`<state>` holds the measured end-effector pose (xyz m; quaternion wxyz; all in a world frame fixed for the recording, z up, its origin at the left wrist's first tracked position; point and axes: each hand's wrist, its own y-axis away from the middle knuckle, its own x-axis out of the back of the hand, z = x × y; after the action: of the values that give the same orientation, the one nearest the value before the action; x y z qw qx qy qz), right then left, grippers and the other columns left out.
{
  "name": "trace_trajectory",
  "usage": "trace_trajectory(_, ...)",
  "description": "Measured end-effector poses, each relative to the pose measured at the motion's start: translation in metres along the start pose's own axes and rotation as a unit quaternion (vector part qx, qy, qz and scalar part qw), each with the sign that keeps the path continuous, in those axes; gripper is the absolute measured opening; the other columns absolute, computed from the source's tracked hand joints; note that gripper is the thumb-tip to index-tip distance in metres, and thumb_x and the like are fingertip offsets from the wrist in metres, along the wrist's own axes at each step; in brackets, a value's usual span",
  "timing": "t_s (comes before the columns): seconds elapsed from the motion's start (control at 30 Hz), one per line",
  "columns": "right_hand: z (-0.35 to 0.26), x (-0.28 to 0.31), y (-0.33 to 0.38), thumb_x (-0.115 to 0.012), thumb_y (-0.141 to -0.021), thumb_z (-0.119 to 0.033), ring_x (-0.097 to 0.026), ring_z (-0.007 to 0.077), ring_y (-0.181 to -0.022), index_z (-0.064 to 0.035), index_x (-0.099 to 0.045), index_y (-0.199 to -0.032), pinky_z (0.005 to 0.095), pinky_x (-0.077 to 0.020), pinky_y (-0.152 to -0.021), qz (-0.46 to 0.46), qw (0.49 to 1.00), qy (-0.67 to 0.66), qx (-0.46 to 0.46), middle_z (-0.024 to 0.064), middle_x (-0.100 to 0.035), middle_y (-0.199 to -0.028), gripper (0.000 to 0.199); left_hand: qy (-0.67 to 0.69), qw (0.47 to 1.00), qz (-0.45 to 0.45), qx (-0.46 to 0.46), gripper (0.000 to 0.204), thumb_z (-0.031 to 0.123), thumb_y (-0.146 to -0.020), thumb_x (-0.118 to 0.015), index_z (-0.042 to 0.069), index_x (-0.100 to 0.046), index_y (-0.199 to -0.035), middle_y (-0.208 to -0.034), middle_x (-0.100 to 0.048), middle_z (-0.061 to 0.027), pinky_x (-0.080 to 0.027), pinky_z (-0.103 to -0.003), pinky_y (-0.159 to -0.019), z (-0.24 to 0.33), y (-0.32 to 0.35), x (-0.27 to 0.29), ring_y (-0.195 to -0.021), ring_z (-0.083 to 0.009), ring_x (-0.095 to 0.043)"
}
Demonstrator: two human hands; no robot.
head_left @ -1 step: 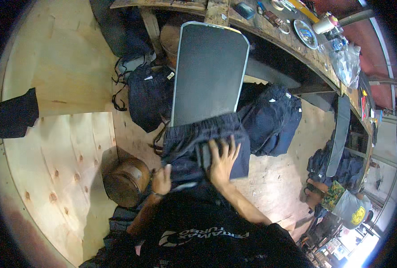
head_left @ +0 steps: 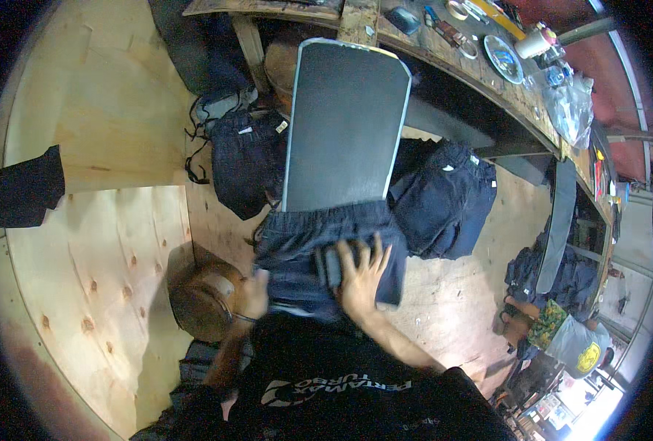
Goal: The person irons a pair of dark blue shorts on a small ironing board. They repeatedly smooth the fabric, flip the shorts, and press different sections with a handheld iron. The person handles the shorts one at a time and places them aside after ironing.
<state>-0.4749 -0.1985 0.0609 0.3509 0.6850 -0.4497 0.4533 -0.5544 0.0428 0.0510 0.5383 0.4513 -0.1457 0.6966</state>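
Dark blue shorts [head_left: 297, 250] with a gathered elastic waistband lie across the near end of a long dark board [head_left: 345, 132] with pale edges. My right hand [head_left: 361, 283] rests on the cloth, its fingers spread and pointing away from me. Beside its index finger is a small dark block-like patch [head_left: 328, 266]; whether it is loose or part of the shorts I cannot tell. My left hand [head_left: 253, 295] is at the left edge of the shorts, thumb up, its other fingers blurred and partly hidden.
A round brown wooden drum [head_left: 207, 300] stands left of my left hand. Other dark shorts [head_left: 447, 198] lie right of the board, with a dark garment [head_left: 245, 158] on its left. A cluttered workbench [head_left: 481, 81] runs behind. Another person [head_left: 572, 342] is low at the far right.
The shorts have shifted toward me and slightly left along the board, uncovering a little more of it. Both my hands have moved slightly left, the right one also nearer me.
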Motion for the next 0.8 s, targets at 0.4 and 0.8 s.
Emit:
trace_trajectory(0.4,0.039,-0.011,-0.087,-0.074,-0.088,-0.017,-0.030,0.0496,-0.157,-0.0241,-0.064,-0.150,0.0737,-0.0199,-0.127,0.235,0.968,-0.053,0.076,0.0160,-0.047,-0.159,0.064,-0.165,0.911,-0.192,-0.325,0.107,0.058,-0.087,-0.076,0.017,-0.029,-0.173,-0.182,-0.014,-0.0155,-0.002,-0.081,-0.125,0.120,-0.148,-0.003,-0.168,-0.0383,-0.011)
trace_trajectory(0.8,-0.007,-0.009,-0.116,-0.064,-0.084,0.001,-0.047,0.0303,-0.154,-0.0001,-0.054,-0.156,0.0446,-0.0313,-0.133,0.004,0.939,-0.261,0.224,0.0146,-0.053,-0.164,0.073,-0.101,0.841,-0.046,-0.529,0.127,0.086,-0.071,-0.075,0.032,-0.026,-0.174,-0.182,-0.006,-0.0187,-0.001,-0.083,-0.124,0.185,-0.323,-0.077,-0.168,-0.0404,-0.006)
